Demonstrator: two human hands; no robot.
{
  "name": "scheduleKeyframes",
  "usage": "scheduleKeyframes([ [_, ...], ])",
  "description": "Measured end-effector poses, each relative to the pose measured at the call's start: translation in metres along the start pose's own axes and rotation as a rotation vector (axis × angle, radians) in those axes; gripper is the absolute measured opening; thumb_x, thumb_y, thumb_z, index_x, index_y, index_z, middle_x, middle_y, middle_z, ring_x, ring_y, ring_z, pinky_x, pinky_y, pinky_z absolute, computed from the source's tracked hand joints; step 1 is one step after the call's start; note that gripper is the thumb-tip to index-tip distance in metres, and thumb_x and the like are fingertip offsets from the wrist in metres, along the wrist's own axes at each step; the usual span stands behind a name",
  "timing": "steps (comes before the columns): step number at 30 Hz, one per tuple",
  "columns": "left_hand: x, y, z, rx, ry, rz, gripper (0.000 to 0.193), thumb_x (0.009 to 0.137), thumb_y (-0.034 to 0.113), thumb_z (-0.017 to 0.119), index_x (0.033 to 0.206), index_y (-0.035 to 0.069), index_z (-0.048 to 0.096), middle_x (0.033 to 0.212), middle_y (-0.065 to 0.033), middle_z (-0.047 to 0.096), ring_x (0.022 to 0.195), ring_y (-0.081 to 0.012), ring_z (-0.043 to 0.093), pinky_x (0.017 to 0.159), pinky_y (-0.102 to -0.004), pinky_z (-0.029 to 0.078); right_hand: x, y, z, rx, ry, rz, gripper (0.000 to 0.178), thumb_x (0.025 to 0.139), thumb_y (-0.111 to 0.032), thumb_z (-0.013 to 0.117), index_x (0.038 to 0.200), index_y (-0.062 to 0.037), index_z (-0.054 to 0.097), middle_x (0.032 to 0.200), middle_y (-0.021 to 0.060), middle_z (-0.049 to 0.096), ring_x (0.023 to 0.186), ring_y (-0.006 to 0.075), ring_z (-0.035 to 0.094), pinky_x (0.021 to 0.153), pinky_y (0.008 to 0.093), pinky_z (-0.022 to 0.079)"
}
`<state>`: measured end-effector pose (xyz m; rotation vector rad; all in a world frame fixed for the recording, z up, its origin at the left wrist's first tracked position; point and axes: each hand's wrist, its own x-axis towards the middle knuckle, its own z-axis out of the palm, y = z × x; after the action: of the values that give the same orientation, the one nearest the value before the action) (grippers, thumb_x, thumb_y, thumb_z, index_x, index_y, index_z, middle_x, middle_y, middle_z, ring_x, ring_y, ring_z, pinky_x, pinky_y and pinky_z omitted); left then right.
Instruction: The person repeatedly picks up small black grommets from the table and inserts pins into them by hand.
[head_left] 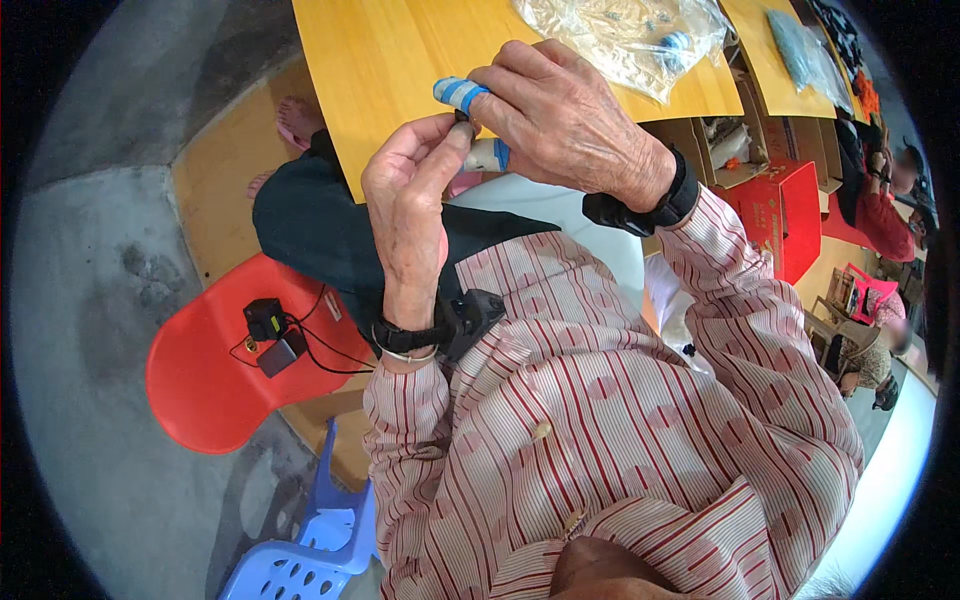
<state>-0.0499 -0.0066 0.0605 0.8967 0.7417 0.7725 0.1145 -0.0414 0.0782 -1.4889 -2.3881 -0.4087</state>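
My left hand is raised at the near edge of the yellow tabletop, thumb and forefinger pinched together. Against those fingertips comes my right hand, its fingers curled and its forefinger and thumb wrapped in blue and white tape. A small dark thing shows between the fingertips of both hands, too covered to name. Beyond my right hand lies a clear plastic bag with small pieces and a blue-white roll in it. Each wrist wears a black strap.
At left, a red chair carries small black devices with cables. A blue plastic chair stands at lower left. Right of the table are a red box and open cardboard cartons. Other people sit at far right; a bare foot shows under the table.
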Motion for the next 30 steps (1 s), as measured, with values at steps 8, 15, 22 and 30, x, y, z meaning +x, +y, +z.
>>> scheduleKeyframes([
  [8, 0.000, -0.001, 0.001, 0.024, -0.014, -0.012, 0.022, 0.083, 0.006, 0.058, 0.100, -0.008, 0.059, 0.092, -0.0086, 0.063, 0.084, -0.0125, 0.057, 0.081, -0.0241, 0.041, -0.003, 0.001, 0.001, -0.009, 0.011, 0.021, 0.045, 0.052, -0.029, 0.073, 0.090, -0.0083, 0.058, 0.080, 0.0016, 0.055, 0.084, 0.0194, 0.052, 0.074, 0.0326, 0.044],
  [15, -0.001, -0.001, 0.001, 0.016, -0.025, 0.015, 0.022, 0.084, 0.011, 0.060, 0.096, -0.008, 0.059, 0.085, -0.0097, 0.063, 0.072, -0.0123, 0.060, 0.065, -0.0247, 0.049, -0.003, 0.004, 0.001, 0.078, 0.008, -0.027, 0.048, 0.050, -0.030, 0.073, 0.089, -0.0098, 0.055, 0.077, 0.0011, 0.051, 0.083, 0.0194, 0.052, 0.072, 0.0320, 0.044],
  [22, 0.000, -0.006, 0.002, 0.043, -0.046, -0.024, 0.022, 0.083, 0.011, 0.061, 0.094, -0.008, 0.060, 0.084, -0.0087, 0.064, 0.072, -0.0111, 0.059, 0.069, -0.0232, 0.047, -0.010, 0.010, 0.005, 0.270, 0.054, -0.056, 0.042, 0.057, -0.031, 0.071, 0.088, -0.0093, 0.052, 0.077, 0.0038, 0.050, 0.079, 0.0225, 0.051, 0.069, 0.0345, 0.046],
  [30, -0.001, -0.007, 0.000, -0.005, -0.062, -0.044, 0.022, 0.083, 0.012, 0.061, 0.094, -0.006, 0.061, 0.085, -0.0071, 0.064, 0.074, -0.0099, 0.057, 0.071, -0.0224, 0.043, -0.013, 0.008, 0.012, 0.260, 0.063, -0.098, 0.040, 0.059, -0.029, 0.069, 0.084, -0.0058, 0.049, 0.073, 0.0066, 0.051, 0.076, 0.0242, 0.051, 0.066, 0.0340, 0.047],
])
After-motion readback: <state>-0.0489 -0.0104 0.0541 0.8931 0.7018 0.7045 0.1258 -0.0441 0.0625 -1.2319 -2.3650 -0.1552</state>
